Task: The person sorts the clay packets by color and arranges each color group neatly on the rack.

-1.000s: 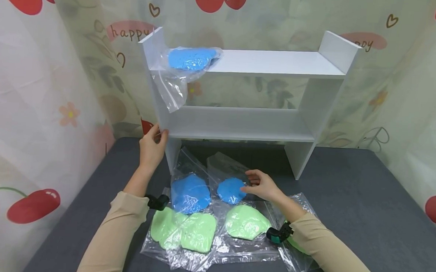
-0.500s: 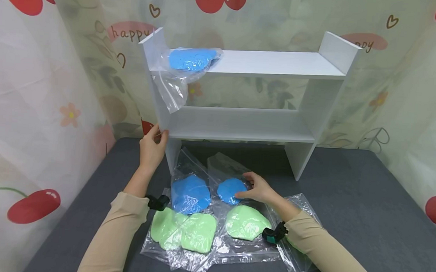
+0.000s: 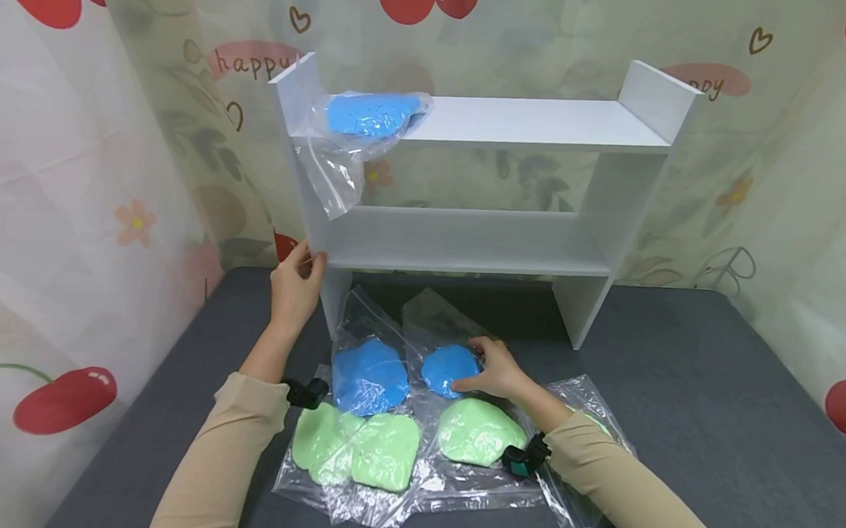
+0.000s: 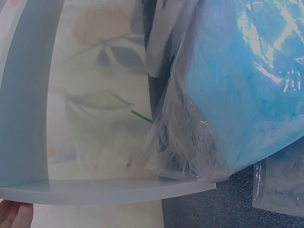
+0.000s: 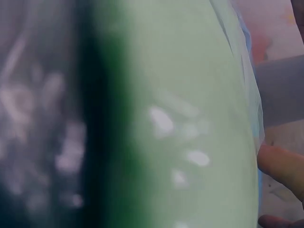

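My left hand (image 3: 296, 289) grips the left side panel of a white shelf unit (image 3: 467, 242), its thumb at the panel's front edge. Part of that hand's fingers (image 4: 16, 213) shows at the panel's edge in the left wrist view. My right hand (image 3: 499, 372) curls thumb and fingers around the right edge of a small blue clay-like lump (image 3: 448, 369) in a clear zip bag. Left of it lies a larger bagged blue lump (image 3: 370, 377). Nearer the front are bagged green lumps (image 3: 386, 452) and another green one (image 3: 480, 433). In the right wrist view, a green lump hides most of the right hand.
A bagged blue lump (image 3: 373, 115) lies on the top shelf at left, its clear bag hanging over the front. Another clear bag (image 3: 588, 408) is partly hidden under the right forearm. The dark table (image 3: 711, 391) meets a printed curtain (image 3: 478, 43) behind.
My right hand has moved left and slightly down, its thumb and fingers coming around the small blue lump's edge. My left hand and the shelf unit have stayed put.
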`<move>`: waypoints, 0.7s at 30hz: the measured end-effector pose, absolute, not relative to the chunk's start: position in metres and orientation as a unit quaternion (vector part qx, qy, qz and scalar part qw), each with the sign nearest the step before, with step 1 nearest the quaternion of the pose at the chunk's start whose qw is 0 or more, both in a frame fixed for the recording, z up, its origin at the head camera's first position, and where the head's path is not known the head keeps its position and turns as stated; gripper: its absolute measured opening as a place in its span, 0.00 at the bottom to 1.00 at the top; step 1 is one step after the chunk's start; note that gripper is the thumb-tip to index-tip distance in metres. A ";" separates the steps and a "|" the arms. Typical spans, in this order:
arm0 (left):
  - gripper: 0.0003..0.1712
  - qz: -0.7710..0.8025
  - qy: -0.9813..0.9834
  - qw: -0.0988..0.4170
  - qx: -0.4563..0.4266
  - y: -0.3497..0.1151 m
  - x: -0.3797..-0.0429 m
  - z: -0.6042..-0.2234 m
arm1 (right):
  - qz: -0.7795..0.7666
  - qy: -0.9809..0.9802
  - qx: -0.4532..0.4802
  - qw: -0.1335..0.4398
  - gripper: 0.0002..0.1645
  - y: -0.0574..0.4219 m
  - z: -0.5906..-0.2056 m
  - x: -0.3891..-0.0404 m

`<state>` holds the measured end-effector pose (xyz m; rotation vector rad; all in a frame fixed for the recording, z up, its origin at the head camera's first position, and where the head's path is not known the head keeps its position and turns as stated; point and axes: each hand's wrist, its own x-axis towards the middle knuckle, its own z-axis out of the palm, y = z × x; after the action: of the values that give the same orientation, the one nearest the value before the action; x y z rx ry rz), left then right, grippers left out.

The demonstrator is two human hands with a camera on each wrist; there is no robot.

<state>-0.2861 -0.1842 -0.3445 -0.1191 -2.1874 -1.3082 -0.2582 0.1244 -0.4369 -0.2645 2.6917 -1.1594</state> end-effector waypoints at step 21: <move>0.22 -0.489 -0.822 0.289 -0.042 -0.184 -0.286 -0.344 | -0.368 0.919 -0.084 0.117 0.52 0.125 -0.431 -0.259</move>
<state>-0.2860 -0.1838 -0.3436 -0.1113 -2.1947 -1.3054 -0.2587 0.1251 -0.4309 -0.2471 2.6884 -1.0763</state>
